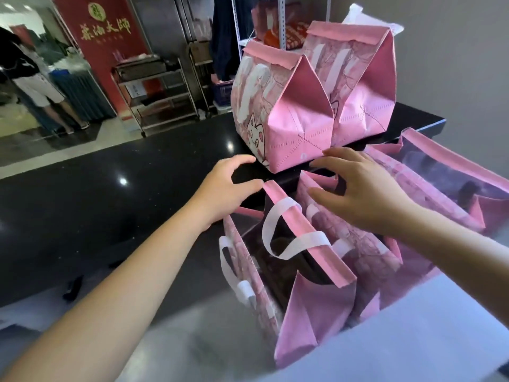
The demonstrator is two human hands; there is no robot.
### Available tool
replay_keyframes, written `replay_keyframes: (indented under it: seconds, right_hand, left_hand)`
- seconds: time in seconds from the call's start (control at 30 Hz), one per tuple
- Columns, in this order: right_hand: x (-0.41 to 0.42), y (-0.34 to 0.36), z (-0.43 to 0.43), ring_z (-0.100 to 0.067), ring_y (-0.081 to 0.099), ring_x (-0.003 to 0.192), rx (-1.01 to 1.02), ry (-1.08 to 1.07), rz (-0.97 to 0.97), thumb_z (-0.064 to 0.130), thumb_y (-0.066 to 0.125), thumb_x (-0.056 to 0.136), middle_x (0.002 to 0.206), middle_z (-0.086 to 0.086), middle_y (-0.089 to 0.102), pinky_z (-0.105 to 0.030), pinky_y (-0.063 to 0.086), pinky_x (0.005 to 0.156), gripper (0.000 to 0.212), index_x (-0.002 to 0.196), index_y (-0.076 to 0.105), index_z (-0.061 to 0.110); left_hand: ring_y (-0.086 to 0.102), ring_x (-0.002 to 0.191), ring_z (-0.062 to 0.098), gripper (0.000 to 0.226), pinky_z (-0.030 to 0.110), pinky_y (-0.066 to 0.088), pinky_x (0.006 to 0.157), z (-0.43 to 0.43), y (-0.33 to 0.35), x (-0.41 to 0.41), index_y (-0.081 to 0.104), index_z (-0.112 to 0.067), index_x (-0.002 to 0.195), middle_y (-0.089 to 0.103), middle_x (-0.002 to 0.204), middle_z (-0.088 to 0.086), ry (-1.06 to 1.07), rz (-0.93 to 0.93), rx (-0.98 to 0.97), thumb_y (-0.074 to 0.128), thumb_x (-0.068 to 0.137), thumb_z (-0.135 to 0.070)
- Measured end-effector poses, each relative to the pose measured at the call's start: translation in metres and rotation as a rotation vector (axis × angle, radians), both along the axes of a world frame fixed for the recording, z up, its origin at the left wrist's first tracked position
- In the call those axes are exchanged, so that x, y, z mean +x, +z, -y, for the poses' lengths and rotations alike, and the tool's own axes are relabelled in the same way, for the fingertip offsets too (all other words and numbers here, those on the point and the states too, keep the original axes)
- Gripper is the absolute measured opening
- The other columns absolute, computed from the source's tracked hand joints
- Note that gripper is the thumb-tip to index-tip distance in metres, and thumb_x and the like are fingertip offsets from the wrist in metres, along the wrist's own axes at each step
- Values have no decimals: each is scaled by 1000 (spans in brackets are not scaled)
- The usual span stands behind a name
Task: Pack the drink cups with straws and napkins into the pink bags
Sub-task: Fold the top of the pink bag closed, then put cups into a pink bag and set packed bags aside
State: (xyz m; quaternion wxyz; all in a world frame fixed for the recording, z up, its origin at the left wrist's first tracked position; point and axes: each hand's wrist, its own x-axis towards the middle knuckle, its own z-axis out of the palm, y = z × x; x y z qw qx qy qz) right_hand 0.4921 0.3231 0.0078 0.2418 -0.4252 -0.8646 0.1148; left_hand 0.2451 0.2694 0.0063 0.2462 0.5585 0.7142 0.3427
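Left hand (234, 186) half-curled at the open bag's (303, 230) far rim; right hand (358, 188) spread over the next bag (358, 235). Neither gripped anything. Sealed bags (275, 106) stood upper centre on the worktop (137, 188). Closing likely next: pinch rims level, handles clear.

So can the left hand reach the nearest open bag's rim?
Probably yes: the left hand sits right by the far end of the bag rim, thumb almost touching it, with nothing in between.

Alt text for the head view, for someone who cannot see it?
A left hand and right hand reach with loosely curled fingers over open pink bags with white handles, in front of a black counter. Two folded-shut pink bags stand on it.
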Motion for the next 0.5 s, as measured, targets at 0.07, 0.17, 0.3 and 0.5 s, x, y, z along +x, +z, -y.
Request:
replay_keyframes:
  seconds: [0.07,0.17,0.3,0.5]
  right_hand:
    - [7,3,38,-6,53,121,-37,77,13,52,63,86,142,14,53,-26,42,89,48,130,63,32]
    - [9,-2,77,-10,62,108,-112,123,89,54,59,83,136,24,54,-33,51,85,48,129,61,39]
    - [9,-11,93,-17,64,84,-107,41,166,48,60,85,130,22,57,-35,53,79,44,129,58,42]
    - [11,-12,109,-18,67,89,-196,49,206,48,65,82,97,13,69,-34,55,78,39,120,64,39]
  left_hand:
    - [53,121,5,38,30,41,104,28,-2,-1,64,-40,124,55,135,-14,-71,-135,-12,68,86,-38]
    - [57,106,6,33,29,47,94,49,-5,-3,67,-38,119,59,124,-15,-122,-338,-101,65,87,-29]
    - [57,91,14,33,43,51,88,63,-9,-11,68,-37,114,64,95,-14,-48,-546,-90,62,84,-26]
    - [63,75,8,9,28,49,64,98,-1,-22,75,-38,89,68,79,-15,-52,-609,-240,69,87,-43]
